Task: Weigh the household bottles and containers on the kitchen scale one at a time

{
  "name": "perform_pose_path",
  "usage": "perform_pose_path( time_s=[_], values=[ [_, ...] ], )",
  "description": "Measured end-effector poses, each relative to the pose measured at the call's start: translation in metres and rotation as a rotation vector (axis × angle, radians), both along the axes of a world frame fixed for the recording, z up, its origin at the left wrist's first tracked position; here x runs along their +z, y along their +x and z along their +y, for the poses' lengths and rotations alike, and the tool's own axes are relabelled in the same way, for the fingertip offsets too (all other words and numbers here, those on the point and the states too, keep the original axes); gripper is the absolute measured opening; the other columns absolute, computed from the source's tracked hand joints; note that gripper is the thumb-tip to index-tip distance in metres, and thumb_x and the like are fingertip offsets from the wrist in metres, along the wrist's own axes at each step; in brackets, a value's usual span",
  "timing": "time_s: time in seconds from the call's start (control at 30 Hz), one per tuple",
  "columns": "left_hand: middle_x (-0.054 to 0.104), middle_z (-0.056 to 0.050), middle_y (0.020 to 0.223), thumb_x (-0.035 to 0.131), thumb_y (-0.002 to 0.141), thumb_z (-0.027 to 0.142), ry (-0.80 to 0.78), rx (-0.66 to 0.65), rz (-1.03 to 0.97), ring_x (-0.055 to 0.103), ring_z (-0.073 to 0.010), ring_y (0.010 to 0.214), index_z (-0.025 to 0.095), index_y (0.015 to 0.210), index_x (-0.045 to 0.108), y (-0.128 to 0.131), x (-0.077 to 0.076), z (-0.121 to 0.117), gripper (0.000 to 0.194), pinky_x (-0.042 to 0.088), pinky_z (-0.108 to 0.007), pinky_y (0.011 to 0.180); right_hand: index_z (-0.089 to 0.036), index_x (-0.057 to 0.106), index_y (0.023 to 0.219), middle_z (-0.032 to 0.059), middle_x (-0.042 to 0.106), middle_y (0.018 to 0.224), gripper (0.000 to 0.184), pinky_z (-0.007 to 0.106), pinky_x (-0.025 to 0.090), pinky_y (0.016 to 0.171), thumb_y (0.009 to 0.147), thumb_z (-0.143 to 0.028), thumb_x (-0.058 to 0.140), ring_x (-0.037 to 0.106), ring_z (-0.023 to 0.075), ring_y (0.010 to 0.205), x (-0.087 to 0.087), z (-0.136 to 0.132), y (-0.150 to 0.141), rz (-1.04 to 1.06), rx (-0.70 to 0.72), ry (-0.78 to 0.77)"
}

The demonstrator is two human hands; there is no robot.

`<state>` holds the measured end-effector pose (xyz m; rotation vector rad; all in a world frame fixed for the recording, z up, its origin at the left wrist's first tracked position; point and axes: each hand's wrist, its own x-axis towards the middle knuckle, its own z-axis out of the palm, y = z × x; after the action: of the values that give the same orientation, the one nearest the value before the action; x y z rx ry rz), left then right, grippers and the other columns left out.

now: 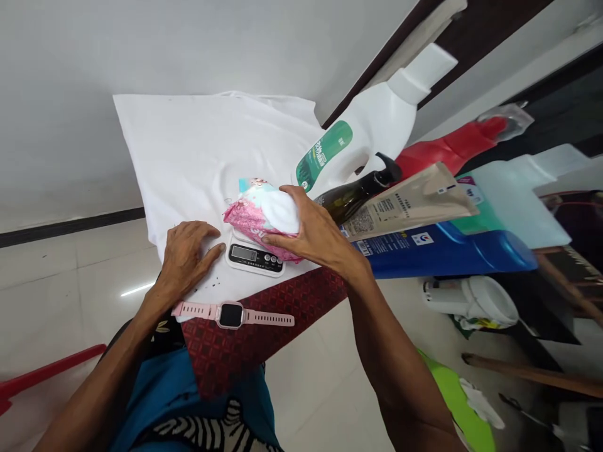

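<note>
A soft bag (245,216) is held by the right hand (325,235), with the thumb on the near side and the fingers bent over the far side. The bag is seen at 1 o'clock from the middle of the small scale (257,262), over its top plate. So the bag seems to be put in place, but it has not been let go. Whether all its weight is borne by the scale cannot be told. Some marks are shown on the little screen (244,253), but they are too small to be read.

Nothing is gripped by the left hand (186,257). It is laid on the white cloth (188,144) at 9 o'clock from the scale, with its thumb tip very near the scale's edge.

The bag is pink and pale blue, with a big, round white part on top. It looks plump, and its pink skin is creased. Whether it is open cannot be seen.

A pink watch (230,315) is laid flat at 7 o'clock from the scale, by the red part of the counter (226,358). At 2 o'clock from the bag, a white bottle (381,119) is seen, and a dark pump bottle (346,198) is placed just beside the right hand.
</note>
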<state>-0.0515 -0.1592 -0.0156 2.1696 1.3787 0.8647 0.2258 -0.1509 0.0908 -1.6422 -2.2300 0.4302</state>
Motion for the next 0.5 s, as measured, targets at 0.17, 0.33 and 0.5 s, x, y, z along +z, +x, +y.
perform_pose_path(
  time_s=[0.17,0.33,0.5],
  values=[
    [0.077,-0.009,0.118,0.058,0.101,0.048,-0.01,0.018,-0.002,0.067,-0.0328,0.119,0.023,0.111,0.073,0.0,0.002,0.001,0.031,0.045,-0.053,0.108,-0.031,0.039,0.163,0.0161,0.06,0.157,0.108,0.064,0.056,0.111,0.076,-0.075,0.085,0.06,0.0383,0.141,0.011,-0.014,0.023,0.283,-0.094,0.034],
    [0.078,-0.009,0.119,0.057,0.1,0.056,-0.021,0.009,-0.004,0.068,-0.0339,0.119,0.024,0.11,0.074,0.0,0.003,0.005,0.037,0.046,-0.054,0.109,-0.034,0.049,0.157,0.0111,0.066,0.149,0.093,0.066,0.051,0.117,0.08,-0.074,0.083,0.062,0.0363,0.14,0.023,-0.031,0.027,0.392,-0.156,0.083],
    [0.078,-0.01,0.12,0.056,0.1,0.059,-0.031,0.02,-0.007,0.068,-0.035,0.121,0.024,0.109,0.074,0.0,0.003,0.006,0.041,0.045,-0.057,0.111,-0.028,0.044,0.161,0.0163,0.056,0.161,0.111,0.069,0.045,0.122,0.07,-0.076,0.089,0.055,0.0412,0.148,0.014,-0.022,0.004,0.26,-0.135,0.05]
  ],
)
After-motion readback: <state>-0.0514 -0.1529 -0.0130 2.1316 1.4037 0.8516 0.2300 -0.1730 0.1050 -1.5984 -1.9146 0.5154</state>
